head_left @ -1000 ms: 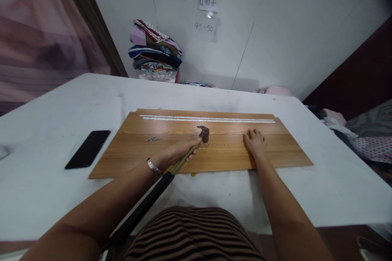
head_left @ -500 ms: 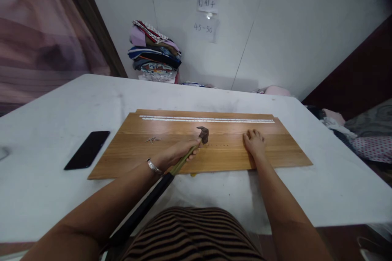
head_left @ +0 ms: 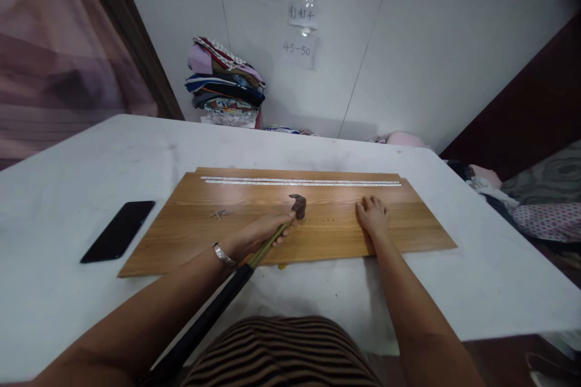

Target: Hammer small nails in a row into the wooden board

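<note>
On the white bench (head_left: pixel 68 308) before us lies a wide wooden board (head_left: pixel 190 236), and all the work we see happens on it. Our left hand (head_left: pixel 261 234) is closed around the hammer (head_left: pixel 278 231), gripping the handle high up, close to the dark head, which rests low on the wood near the middle of the board. The long black end of the handle runs back toward our body. Our right hand (head_left: pixel 373 216) lies flat on the board with the fingers apart, holding nothing, only pressing the wood down. Between the hammer head and this hand we see a short row of small dark dots (head_left: pixel 323 220) in the wood; whether they are nail heads or only marks is too small to tell. A little pile of loose nails (head_left: pixel 220 214) waits on the board to the left, well apart from both hands, and a long pale strip (head_left: pixel 299 182) runs along the far edge. A black phone (head_left: pixel 118 239) lies on the bench beside the board. We judge that the step in hand is hammering along the dotted row. The next move, we think, calls for a short, straight stroke, with the right hand well clear of the head and the board kept from sliding.
</note>
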Demonstrator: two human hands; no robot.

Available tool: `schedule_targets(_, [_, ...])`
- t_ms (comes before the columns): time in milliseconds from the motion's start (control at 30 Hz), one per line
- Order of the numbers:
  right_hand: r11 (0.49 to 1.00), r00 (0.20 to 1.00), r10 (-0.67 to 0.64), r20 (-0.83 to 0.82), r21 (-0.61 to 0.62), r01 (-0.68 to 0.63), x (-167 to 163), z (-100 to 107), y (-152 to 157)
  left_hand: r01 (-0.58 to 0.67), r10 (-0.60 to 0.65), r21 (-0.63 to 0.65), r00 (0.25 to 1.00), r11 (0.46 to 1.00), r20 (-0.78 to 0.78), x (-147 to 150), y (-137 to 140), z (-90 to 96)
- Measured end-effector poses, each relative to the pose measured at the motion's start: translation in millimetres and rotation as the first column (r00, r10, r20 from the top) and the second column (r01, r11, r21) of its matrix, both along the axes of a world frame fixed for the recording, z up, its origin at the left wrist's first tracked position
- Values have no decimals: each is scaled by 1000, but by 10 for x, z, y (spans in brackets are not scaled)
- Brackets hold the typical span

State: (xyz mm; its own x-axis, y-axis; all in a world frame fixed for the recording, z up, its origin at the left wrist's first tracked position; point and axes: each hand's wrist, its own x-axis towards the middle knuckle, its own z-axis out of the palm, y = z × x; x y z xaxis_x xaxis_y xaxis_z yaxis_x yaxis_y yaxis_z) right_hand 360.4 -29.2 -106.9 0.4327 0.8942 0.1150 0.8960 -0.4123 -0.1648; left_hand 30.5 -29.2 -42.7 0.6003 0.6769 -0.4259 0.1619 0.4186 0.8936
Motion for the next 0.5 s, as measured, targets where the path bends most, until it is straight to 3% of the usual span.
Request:
schedule_targets(100, [1000,1000,5,10,7,-5,22,-24,8,-40,39,-14,997,999,-63,2,-4,-7])
schedule_targets(300, [1000,1000,-1,10,30,0,74,-88,31,-12,11,-63,1000,998,-9,3,35,11])
schedule_targets(500, [999,1000,5,-4,33,-5,61,-66,22,-42,39,-57,998,997,-58,29,2,6])
